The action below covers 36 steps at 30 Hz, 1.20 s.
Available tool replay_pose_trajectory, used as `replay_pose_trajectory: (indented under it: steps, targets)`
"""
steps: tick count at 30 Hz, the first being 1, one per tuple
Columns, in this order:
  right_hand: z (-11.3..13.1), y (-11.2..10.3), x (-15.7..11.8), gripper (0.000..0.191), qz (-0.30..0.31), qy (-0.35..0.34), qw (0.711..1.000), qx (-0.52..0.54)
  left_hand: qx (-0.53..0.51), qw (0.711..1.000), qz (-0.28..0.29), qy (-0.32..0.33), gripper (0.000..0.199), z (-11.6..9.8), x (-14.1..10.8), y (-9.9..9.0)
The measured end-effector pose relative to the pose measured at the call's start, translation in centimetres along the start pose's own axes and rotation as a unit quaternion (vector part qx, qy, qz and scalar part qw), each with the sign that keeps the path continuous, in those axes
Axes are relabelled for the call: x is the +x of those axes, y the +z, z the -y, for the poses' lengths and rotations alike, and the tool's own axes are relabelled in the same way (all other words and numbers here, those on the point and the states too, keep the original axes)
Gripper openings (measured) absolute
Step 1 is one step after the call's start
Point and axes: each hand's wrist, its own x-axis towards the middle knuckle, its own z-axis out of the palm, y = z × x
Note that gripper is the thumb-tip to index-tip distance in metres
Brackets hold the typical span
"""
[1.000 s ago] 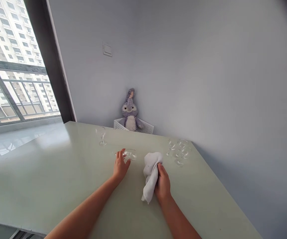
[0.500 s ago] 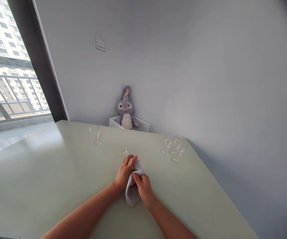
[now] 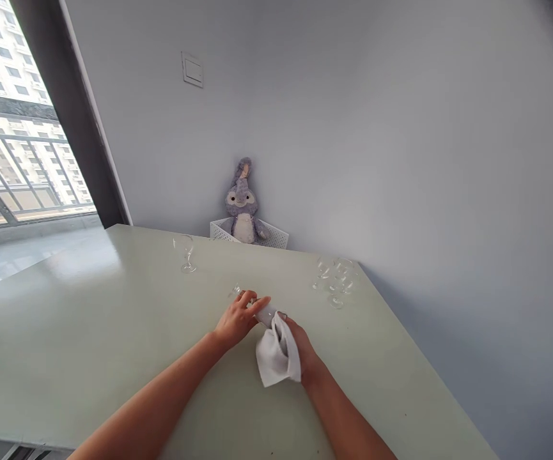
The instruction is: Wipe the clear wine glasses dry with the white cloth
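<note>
At centre, we see a clear stemmed glass [image 3: 264, 314], tilted; our left hand [image 3: 238, 319] is closed around it, our right hand [image 3: 300, 345] clamped on a white cloth [image 3: 276, 358] at its bowl.

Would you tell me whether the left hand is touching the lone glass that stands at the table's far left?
Apart. The head view shows bare tabletop between the left hand and the lone glass.

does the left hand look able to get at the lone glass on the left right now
Probably yes: only tabletop shows between the left hand and the lone glass, so the way looks free. But its fingers are on a second glass and would likely have to let go first.
</note>
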Motion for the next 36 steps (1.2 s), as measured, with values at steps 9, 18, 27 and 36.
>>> replay_pose_trajectory:
  steps: [9, 18, 27, 36]
  targets:
    - [0.1, 1.4, -1.1, 0.034, 0.027, -0.112, 0.96, -0.254, -0.2, 0.971, 0.117, -0.062, 0.049, -1.1, -0.2, -0.9]
    - [0.8, -1.6, 1.2, 0.037, -0.054, 0.115, 0.962, 0.242, -0.056, 0.993, -0.093, -0.051, 0.024, -1.6, 0.1, -0.7]
    - [1.9, -2.8, 0.3, 0.029, 0.137, 0.035, 0.988, 0.057, -0.025, 0.999, 0.04, -0.012, 0.028, -0.5, 0.6, -2.1]
    - [2.6, -6.8, 0.4, 0.024, 0.327, -0.008, 0.942, -0.075, -0.449, 0.797, 0.383, -0.126, 0.041, -1.6, 0.4, -2.7]
